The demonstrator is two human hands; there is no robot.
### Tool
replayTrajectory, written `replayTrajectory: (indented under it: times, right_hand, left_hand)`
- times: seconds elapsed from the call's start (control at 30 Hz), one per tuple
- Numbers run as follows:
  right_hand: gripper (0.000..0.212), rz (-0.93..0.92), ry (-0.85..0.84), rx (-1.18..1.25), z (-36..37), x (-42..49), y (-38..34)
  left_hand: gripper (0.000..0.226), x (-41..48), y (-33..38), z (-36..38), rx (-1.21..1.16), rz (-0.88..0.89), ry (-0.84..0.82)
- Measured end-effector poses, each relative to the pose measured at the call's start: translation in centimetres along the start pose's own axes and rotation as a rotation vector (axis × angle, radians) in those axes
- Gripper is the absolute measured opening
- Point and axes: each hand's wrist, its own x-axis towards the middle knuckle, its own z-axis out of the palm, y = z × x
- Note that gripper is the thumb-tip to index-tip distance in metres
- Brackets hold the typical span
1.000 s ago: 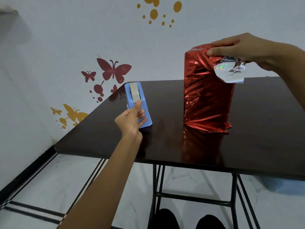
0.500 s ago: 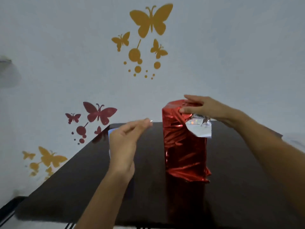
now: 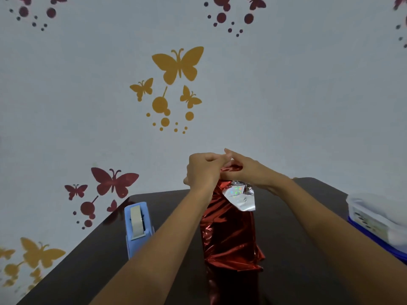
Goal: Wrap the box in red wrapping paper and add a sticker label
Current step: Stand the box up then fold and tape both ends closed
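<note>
1. At the middle of the dark brown glossy table (image 3: 297, 216), the tall box wrapped in shiny red foil paper (image 3: 229, 234) stands upright, and its crumpled lower edge flares out on the tabletop.
2. Both hands meet at the top of the box.
3. The left hand (image 3: 202, 170) sits at the top left edge with its fingers curled inward. Whether they pinch anything cannot be told.
4. The right hand (image 3: 248, 170) lies across the top, fingers stretched toward the left hand and pressing the red paper down.
5. A loose flap of the paper's silver holographic underside (image 3: 240, 197) hangs just below the right hand, against the box's upper front.
6. A light blue plastic tape dispenser (image 3: 137, 227) holding a pale roll stands on the table, left of the box and beside the left forearm.
7. A white container with a blue base (image 3: 378, 219) sits at the table's right edge, well apart from the box.
8. Yellow and dark red butterfly decals (image 3: 178, 64) dot the pale wall behind.
</note>
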Motion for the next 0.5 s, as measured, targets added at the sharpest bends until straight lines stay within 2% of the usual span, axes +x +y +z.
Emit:
replayTrajectory:
  times: [0.23, 0.5]
  right_hand:
    - [0.085, 0.022, 0.019, 0.008, -0.03, -0.36, -0.09]
    - [0.084, 0.036, 0.009, -0.014, -0.1, -0.37, -0.14]
  left_hand:
    - [0.024, -0.49, -0.41, 0.87, 0.141, 0.021, 0.159]
    - [0.023, -0.27, -0.63, 1.08, 0.208, 0.048, 0.193]
